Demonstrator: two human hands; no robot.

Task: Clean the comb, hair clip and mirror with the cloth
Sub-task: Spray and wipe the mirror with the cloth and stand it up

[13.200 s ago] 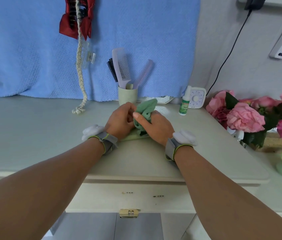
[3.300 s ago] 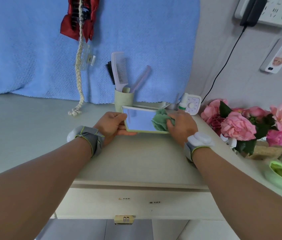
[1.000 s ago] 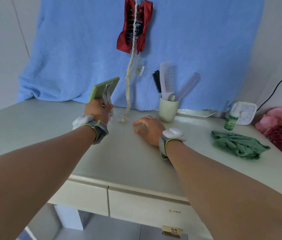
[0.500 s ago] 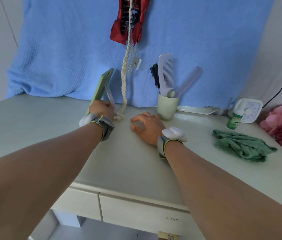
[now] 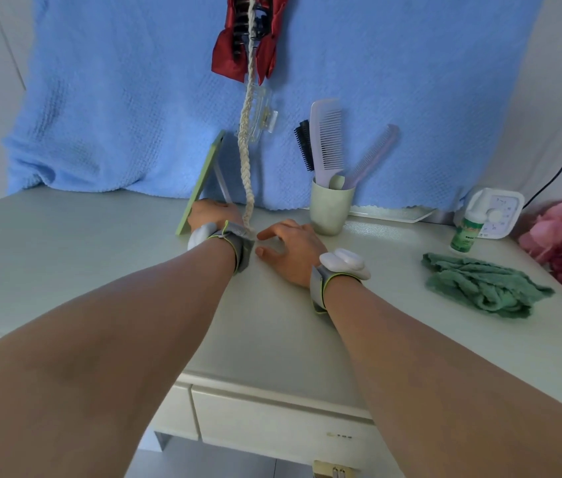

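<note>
Against a blue towel [image 5: 117, 115] are noted a cream braided rope [image 5: 245, 157] bearing a clear plastic hair clip [image 5: 262, 115], a green cup [image 5: 330, 212] holding a lilac comb [image 5: 327, 136], and, far right, a crumpled green cloth [image 5: 479, 288]. The green-framed mirror [image 5: 203, 181] is propped tilted, its base met by the left hand [image 5: 212, 215], fingers hidden, grip undeterminable; the right hand [image 5: 291, 253] is laid flat, fingers spread, nothing held.
</note>
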